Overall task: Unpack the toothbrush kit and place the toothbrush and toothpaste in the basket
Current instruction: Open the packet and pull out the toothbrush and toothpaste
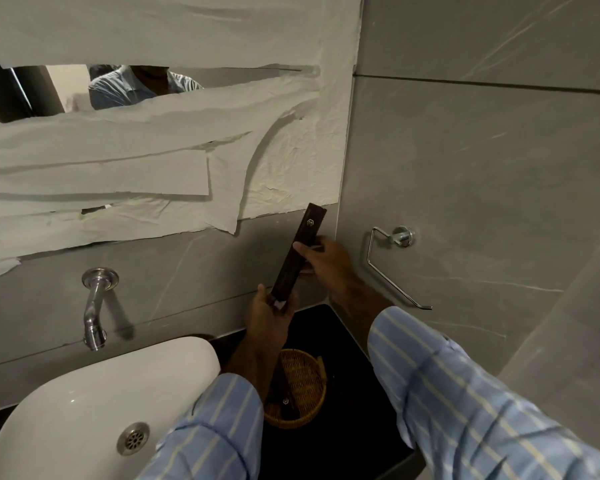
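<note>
A long, dark brown toothbrush kit box [300, 249] with a small white logo is held up in front of the wall, tilted with its top end to the right. My left hand [269, 315] grips its lower end, where something white shows. My right hand [326, 259] holds the box at its middle from the right side. Below them a round woven basket [312, 403] stands on the black counter [357, 427]. A dark item with the same logo lies inside it, partly hidden by my left forearm.
A white washbasin [84, 403] with a metal drain is at lower left, a chrome tap [94, 306] on the wall above it. A chrome holder [392, 261] juts from the right wall. The mirror [32, 91] is covered with paper strips.
</note>
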`<state>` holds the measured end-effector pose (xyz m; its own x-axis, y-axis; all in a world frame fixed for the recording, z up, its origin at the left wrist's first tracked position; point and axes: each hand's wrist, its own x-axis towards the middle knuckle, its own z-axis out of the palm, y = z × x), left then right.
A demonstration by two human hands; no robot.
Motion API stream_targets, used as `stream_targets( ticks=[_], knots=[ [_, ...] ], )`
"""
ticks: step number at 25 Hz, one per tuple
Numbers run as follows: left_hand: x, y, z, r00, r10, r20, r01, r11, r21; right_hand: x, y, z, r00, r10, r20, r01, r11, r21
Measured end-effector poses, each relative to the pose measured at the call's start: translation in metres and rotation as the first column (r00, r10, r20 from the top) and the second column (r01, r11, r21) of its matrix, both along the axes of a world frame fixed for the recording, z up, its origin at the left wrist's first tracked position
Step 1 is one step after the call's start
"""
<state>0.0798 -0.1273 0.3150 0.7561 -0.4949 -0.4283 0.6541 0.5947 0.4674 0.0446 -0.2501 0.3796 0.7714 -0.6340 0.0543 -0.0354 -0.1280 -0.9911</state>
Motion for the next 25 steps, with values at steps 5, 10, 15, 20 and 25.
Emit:
stream_targets(
  ticks=[5,10,15,20,25],
  knots=[
    [0.002,0.000,-0.003,0.998,-0.060,0.036,0.060,0.998,0.000,0.001,-0.007,0.005,0.999,-0.031,-0.017,0.031,0.999,-0.027],
    [0.001,-0.005,-0.002,0.999,-0.045,-0.001,0.045,0.998,-0.041,0.001,-0.002,-0.006,0.998,-0.051,0.035,0.048,0.997,0.063],
    [0.006,-0.005,-0.009,0.998,-0.063,0.022,0.063,0.997,0.034,-0.004,-0.008,-0.003,0.996,-0.074,0.042,0.068,0.991,0.117],
    [0.007,0.001,-0.033,0.885,-0.166,0.435,0.086,0.977,0.197,-0.009,-0.016,0.004,0.980,-0.195,0.047,0.185,0.968,0.170],
    [0.012,0.000,-0.038,0.899,-0.217,0.381,0.136,0.964,0.228,-0.015,-0.019,0.003,0.965,-0.264,-0.003,0.260,0.948,0.184]
  ],
)
